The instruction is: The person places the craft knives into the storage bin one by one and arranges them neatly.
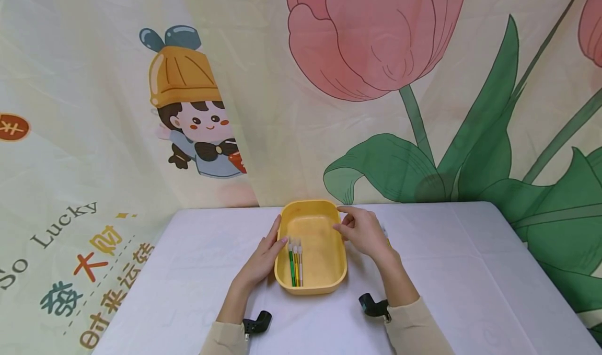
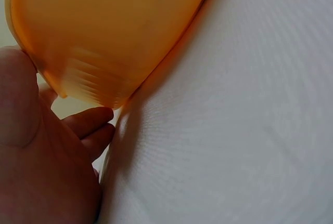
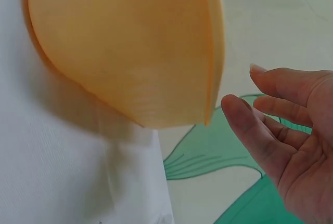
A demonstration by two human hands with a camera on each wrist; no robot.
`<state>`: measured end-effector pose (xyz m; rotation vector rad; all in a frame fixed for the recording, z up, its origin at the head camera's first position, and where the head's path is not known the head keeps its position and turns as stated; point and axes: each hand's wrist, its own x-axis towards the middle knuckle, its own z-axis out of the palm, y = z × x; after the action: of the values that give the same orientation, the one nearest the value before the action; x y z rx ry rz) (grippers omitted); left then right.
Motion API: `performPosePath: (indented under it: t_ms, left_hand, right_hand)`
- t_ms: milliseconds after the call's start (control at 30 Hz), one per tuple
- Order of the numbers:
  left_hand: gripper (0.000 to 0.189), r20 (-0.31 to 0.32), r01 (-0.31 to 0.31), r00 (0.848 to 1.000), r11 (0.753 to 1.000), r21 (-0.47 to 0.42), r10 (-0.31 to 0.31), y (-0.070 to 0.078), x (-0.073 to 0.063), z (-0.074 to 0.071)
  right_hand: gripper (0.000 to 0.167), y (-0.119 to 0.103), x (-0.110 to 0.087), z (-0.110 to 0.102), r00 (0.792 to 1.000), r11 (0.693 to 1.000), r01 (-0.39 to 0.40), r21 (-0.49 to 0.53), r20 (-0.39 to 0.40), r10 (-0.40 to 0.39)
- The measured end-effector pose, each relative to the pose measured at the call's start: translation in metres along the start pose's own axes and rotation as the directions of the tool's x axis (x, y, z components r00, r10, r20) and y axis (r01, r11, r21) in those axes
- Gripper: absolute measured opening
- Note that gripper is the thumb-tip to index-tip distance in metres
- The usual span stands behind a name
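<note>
A yellow tray [image 1: 324, 261] sits at six o'clock from the middle of the head view, near the far edge of the white-covered desk [image 1: 470, 276]; whether its base lies fully flat I cannot tell. Inside it, a few slim pens or brushes [image 1: 297, 271] lie side by side at eight o'clock, green at the outer side and yellow next to it, their pale tips pointing to twelve.

The left hand [image 1: 263, 255] is at the tray's nine o'clock side. Its grip is closed on the tray wall — thumb over the rim, fingers along the outside, as the left wrist view also shows. The right hand [image 1: 364, 235] is at two o'clock, its grip holding nothing: the fingers are loosely bent, thumb and forefinger apart. In the right wrist view those fingertips stand just beside the rim, with a narrow gap between.

Past the right hand, at three o'clock from the tray, a small thing with a bit of yellow [image 1: 386, 236] shows, too hidden to name. A black camera [image 1: 257, 323] is at the left wrist, at seven o'clock from the tray; another black camera [image 1: 373, 306] is at the right, at four to five o'clock. Both sleeves [image 1: 416, 326] are beige. Behind hangs a printed backdrop [image 1: 268, 151], with a pink tulip [image 1: 376, 36] at one o'clock and a cartoon figure [image 1: 204, 119] at ten.
</note>
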<state>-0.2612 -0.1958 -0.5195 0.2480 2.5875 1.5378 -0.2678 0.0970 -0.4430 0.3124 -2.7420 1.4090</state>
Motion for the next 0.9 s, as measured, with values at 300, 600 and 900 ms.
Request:
performPosePath:
  t_ms: [300, 600, 900]
  left_hand:
    - [0.064, 0.008, -0.032, 0.999, 0.999, 0.001, 0.032, 0.0, -0.001, 0.0]
    - [0.064, 0.005, -0.001, 1.0, 1.0, -0.001, 0.001, 0.001, -0.002, -0.001]
    - [0.064, 0.001, -0.005, 1.0, 1.0, 0.0, 0.005, -0.001, -0.001, 0.0]
  right_hand:
    - [0.052, 0.015, 0.001, -0.015, 1.0, 1.0, -0.021, -0.005, -0.013, 0.021]
    - [0.053, 0.022, 0.002, -0.019, 0.999, 0.999, -0.033, -0.009, -0.026, 0.033]
    - [0.052, 0.031, 0.004, -0.021, 0.999, 0.998, -0.049, -0.029, -0.018, 0.048]
